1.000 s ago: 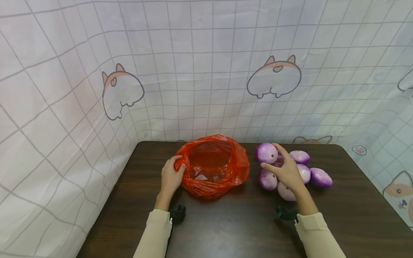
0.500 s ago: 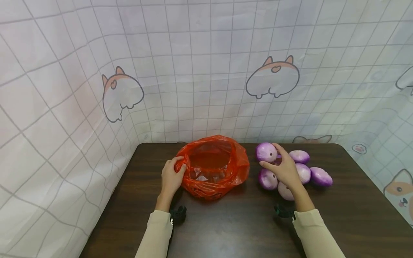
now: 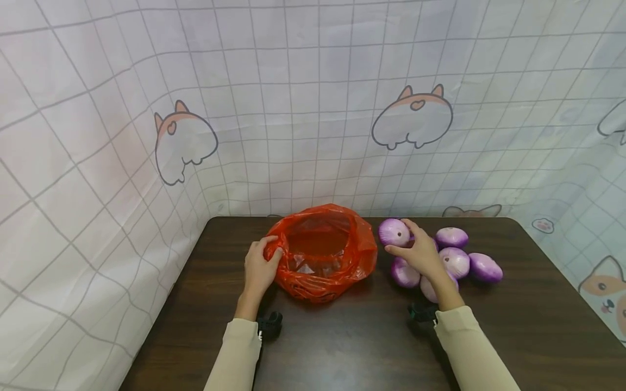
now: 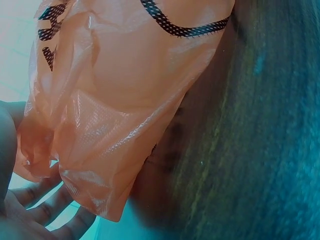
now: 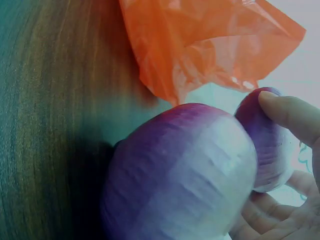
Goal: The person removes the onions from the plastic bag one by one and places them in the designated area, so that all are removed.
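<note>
A red plastic bag (image 3: 313, 289) stands on the table with its mouth held wide. My left hand (image 3: 261, 266) pinches the bag's left rim between thumb and fingers; in the left wrist view, the bag's gathered side (image 4: 120, 75) hangs at those fingers. My right hand (image 3: 424, 258) grips a purple-and-white onion (image 3: 393, 232) between thumb and fingers, just right of the bag. In the right wrist view, the gripped onion (image 5: 264, 142) appears partly behind a nearer onion (image 5: 185, 175). Inside the bag, nothing but crumpled plastic shows.
Several more onions lie in a cluster around and right of my right hand, among them a front-left onion (image 3: 405, 273), a middle onion (image 3: 455, 263) and a rightmost onion (image 3: 486, 267). The dark wooden table (image 3: 337, 347) ends at a gridded cloth backdrop (image 3: 303, 136).
My right hand has moved left toward the bag with the gripped onion, away from the cluster. My left hand and the bag stay where they were.
</note>
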A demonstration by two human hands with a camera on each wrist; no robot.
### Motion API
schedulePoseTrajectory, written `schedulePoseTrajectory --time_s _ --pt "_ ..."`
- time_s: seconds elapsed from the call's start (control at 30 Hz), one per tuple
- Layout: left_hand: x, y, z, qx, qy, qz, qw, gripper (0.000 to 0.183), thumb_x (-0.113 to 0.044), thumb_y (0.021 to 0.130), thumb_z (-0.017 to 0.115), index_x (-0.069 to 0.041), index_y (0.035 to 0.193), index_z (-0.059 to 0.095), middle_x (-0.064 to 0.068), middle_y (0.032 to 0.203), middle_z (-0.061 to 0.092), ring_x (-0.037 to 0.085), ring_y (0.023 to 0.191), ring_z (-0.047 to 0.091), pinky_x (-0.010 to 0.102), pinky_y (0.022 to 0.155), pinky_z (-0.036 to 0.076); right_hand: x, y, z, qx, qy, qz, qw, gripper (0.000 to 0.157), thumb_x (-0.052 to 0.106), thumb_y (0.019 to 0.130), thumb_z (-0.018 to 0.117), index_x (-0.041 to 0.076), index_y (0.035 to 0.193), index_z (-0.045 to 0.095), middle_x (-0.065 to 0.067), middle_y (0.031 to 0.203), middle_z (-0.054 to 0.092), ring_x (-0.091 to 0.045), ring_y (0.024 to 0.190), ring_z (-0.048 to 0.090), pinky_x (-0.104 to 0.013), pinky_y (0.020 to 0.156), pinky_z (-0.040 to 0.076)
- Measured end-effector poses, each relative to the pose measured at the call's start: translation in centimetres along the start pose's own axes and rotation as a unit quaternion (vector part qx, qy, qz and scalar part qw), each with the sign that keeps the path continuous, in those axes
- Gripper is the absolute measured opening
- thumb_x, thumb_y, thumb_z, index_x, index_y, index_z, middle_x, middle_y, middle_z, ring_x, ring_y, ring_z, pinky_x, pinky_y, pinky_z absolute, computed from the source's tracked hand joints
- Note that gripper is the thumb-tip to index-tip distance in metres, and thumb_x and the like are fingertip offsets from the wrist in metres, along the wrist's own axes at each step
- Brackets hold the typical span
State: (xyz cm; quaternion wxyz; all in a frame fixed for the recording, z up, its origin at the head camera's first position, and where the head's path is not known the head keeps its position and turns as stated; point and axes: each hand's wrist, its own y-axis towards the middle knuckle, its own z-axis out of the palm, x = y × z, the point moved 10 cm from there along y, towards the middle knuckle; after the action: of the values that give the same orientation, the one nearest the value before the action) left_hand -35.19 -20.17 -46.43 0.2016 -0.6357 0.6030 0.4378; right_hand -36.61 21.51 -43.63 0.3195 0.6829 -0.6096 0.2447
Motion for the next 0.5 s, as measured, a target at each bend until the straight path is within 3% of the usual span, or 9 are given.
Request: schedulePoseTrajectory --time_s 0.5 --pt "0.2 0.0 0.0 0.006 -0.003 -0.010 0.9999 0.037 -0.029 0.097 0.068 -0.020 0.133 0.064 0.016 0.126 0.060 0.036 0.115 0.059 0.058 0.102 0.052 -1.4 1.0 2.2 0.029 -0.044 0.001 0.999 0.093 0.044 0.086 0.078 0.001 0.156 0.034 -0.032 0.148 0.050 -0.054 0.132 0.051 -0.069 0.111 0.038"
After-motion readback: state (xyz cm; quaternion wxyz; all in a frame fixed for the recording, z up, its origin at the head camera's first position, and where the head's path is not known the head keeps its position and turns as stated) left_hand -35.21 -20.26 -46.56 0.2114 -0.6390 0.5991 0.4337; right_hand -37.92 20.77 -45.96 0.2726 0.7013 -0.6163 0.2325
